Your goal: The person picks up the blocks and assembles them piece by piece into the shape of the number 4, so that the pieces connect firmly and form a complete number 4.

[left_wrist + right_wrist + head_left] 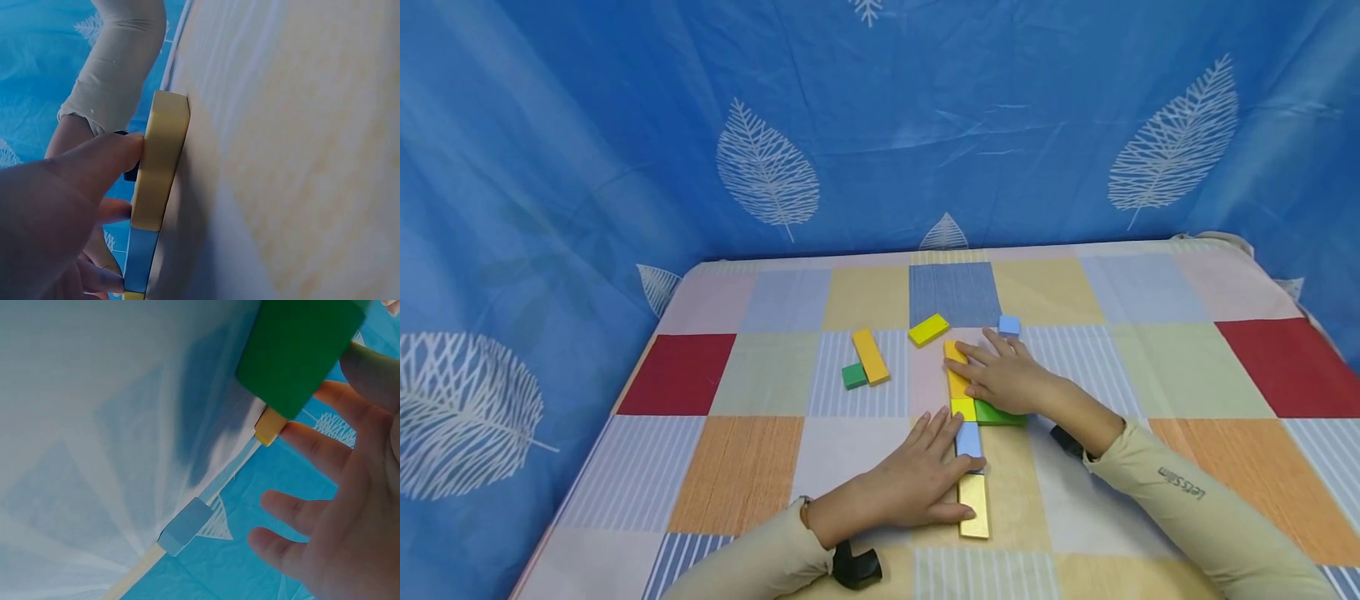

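A column of wooden blocks runs away from the person: a long pale yellow block point(974, 508), a blue block point(968, 437), a small yellow block point(962, 409) and an orange block point(957, 383) at the far end. A green block point(1002, 416) juts right from beside the small yellow one. My left hand point(906, 483) lies along the column's left side, its thumb touching the pale yellow block point(164, 162) and its fingers at the blue block point(141, 259). With fingers spread, my right hand point(1011, 379) rests at the orange block, its thumb by the green block point(297, 356).
Left of the column, another orange block point(870, 357) touches a green cube point(853, 376). A yellow block point(928, 331) and a small blue block point(1009, 326) lie farther back. The patchwork tablecloth point(752, 467) ends against a blue leaf-print curtain point(880, 150).
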`<state>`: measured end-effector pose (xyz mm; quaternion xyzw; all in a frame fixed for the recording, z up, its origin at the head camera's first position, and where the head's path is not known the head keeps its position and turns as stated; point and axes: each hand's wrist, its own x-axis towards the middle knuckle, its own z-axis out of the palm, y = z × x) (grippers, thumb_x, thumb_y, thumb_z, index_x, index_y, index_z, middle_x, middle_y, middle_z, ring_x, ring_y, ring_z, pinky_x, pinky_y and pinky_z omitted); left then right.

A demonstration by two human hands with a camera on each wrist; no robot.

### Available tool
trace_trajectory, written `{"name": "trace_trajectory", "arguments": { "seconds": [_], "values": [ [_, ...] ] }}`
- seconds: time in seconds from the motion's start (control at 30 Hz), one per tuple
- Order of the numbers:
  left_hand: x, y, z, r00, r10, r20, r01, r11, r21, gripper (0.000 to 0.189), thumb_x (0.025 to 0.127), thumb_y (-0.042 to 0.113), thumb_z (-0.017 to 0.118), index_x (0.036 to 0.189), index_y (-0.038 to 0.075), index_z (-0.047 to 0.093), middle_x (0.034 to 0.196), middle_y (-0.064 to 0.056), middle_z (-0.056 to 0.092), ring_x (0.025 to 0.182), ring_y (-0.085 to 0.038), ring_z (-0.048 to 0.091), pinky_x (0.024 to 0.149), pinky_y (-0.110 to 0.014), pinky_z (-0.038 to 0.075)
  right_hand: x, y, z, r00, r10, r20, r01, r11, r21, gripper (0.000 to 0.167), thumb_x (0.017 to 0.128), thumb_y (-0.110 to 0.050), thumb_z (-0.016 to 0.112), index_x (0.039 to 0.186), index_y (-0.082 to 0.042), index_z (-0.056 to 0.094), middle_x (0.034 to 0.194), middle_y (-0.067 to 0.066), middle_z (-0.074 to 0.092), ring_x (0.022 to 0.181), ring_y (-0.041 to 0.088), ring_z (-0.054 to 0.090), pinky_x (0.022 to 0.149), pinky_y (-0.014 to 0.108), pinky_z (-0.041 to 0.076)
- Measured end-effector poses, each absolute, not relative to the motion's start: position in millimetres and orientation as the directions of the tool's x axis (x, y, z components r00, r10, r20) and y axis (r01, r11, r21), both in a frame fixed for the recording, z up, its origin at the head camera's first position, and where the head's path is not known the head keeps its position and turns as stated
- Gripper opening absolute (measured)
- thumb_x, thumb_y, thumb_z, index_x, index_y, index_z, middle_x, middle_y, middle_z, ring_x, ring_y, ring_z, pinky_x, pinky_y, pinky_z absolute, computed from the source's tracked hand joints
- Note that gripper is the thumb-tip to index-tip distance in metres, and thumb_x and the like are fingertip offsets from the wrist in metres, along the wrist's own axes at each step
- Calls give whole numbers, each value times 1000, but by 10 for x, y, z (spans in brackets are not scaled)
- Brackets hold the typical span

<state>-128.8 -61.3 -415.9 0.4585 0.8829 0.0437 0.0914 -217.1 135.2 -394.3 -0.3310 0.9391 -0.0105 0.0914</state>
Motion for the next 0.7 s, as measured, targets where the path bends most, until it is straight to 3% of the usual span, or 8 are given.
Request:
{"name": "trace_trajectory", "arguments": {
  "seconds": [0.7],
  "values": [
    [-1245,-552,-4187,-592,800,-99,794,600,102,60,87,62,38,131,21,41,147,-25,22,137,-42,16,110,-50,18,-2151,1347,-3942,-766,-620,-170,-616,783,-78,47,95,-31,45,140,-20,38,146,12,33,134,47,18,100,65,22]
  ]
}}
